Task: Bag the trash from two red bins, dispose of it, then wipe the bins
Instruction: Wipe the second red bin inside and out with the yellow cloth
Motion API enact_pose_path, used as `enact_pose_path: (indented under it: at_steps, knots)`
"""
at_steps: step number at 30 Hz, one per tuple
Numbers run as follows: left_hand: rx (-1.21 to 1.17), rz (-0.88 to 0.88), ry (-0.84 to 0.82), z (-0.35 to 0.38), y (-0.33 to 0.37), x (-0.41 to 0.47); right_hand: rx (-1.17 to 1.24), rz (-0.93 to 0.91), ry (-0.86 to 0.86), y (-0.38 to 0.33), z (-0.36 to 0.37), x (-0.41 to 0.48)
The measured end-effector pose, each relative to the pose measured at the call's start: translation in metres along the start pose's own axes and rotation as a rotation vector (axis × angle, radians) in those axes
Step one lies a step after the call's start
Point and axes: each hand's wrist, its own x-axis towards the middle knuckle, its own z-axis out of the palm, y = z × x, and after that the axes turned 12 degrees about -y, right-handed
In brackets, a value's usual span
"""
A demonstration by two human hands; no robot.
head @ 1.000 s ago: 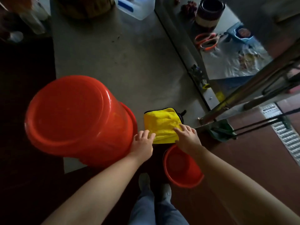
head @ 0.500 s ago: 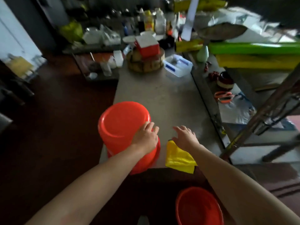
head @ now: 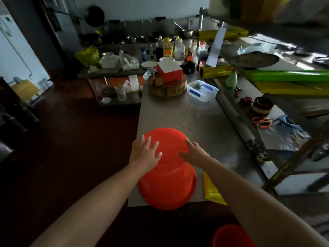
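A dim kitchen is shown. Left of the left hand [head: 145, 154], a dark red floor [head: 71, 148] is spread out. Beyond the right hand [head: 195, 154], a grey steel worktop [head: 204, 125] is extended toward a cluttered counter [head: 99, 73] set against a pale back wall [head: 142, 8], where dark pans [head: 96, 16] are hung. Daylight is let in through a bright opening [head: 10, 56] far left of both hands.

Large red bin [head: 167, 184]: glossy plastic, upside down, flat base up, rim down on grey table [head: 204, 125], at its near-left corner. Left hand [head: 145, 154] and right hand [head: 195, 154] lie flat on upturned base, fingers spread. Second red bin [head: 231, 236]: low on floor, dim, cut off by frame bottom. Yellow cloth [head: 211, 191]: just right of large red bin, draped over table's near edge.
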Motion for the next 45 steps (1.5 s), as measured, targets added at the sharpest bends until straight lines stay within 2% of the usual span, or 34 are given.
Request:
enact_pose_path:
  at_steps: [8,13,16,22,26,30,35,37,41,45]
  knots:
    - [-0.135,-0.009,-0.226,0.022,-0.057,0.042,0.238,0.153,0.042,-0.017,0.013,0.029]
    - [-0.430,0.019,-0.361,0.029,-0.062,0.064,0.573,0.190,-0.002,-0.009,0.016,0.034]
    - [-0.573,0.058,-0.329,0.034,-0.062,0.068,0.706,0.223,-0.058,-0.004,0.017,0.034]
    - [-0.701,0.101,-0.251,0.022,-0.063,0.040,0.869,0.141,-0.003,-0.006,0.025,0.011]
    - [-0.840,0.102,-0.140,-0.004,-0.066,0.006,0.873,0.058,0.090,-0.022,0.010,-0.011]
    - [-0.871,0.014,-0.080,-0.016,-0.063,-0.028,0.588,0.044,0.201,-0.034,0.000,-0.032]
    - [-0.789,-0.025,-0.054,0.009,-0.049,-0.069,0.382,0.004,0.023,-0.017,0.021,-0.061]
    - [-0.803,-0.019,-0.017,0.018,-0.044,-0.080,0.404,-0.004,0.018,-0.016,0.028,-0.069]
    - [-1.052,-0.056,0.023,0.016,-0.032,-0.096,0.524,-0.060,-0.010,-0.031,0.031,-0.084]
    - [-0.997,0.010,0.015,0.010,-0.028,-0.098,0.468,-0.065,0.017,-0.036,0.033,-0.092]
